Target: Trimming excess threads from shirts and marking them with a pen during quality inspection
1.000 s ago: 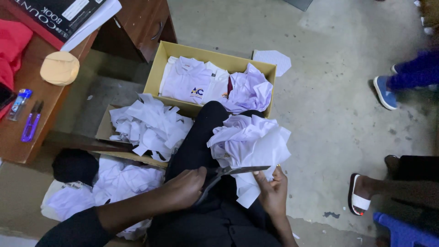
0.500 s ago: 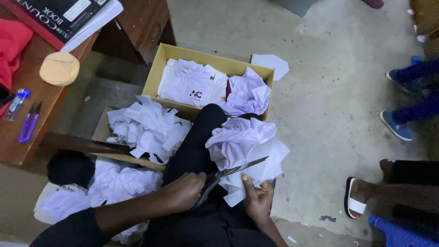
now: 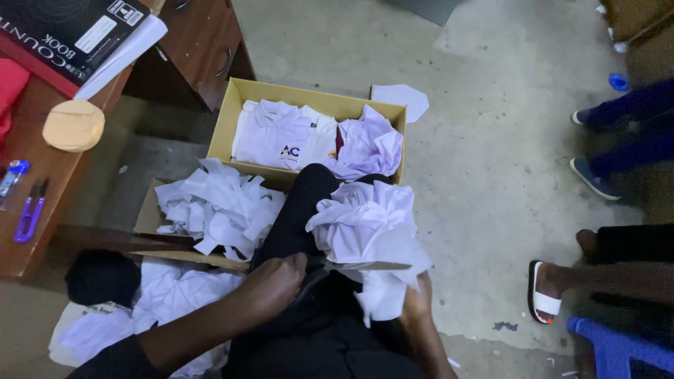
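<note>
My left hand [image 3: 275, 282] is closed on the handles of a pair of scissors [image 3: 358, 266], whose blades lie across a bundle of white cloth [image 3: 365, 228] on my lap. My right hand [image 3: 415, 303] grips the lower edge of that cloth from underneath, partly hidden by it. I sit in dark trousers. A cardboard box [image 3: 232, 112] ahead of my knee holds folded white shirts [image 3: 274, 133] and a crumpled white garment. To my left a flat box [image 3: 146, 214] is heaped with white cloth scraps [image 3: 214, 207].
A wooden desk [image 3: 42, 168] on the left carries a black book, a round tan object and small purple snips. White cloth lies in a bag by my left elbow. Other people's feet, a white sandal and a blue stool stand at the right on the concrete floor.
The scissor blades have levelled out and closed across the white cloth. My right hand has slid a little lower under the bundle. A person's blue shoes at the right have shifted.
</note>
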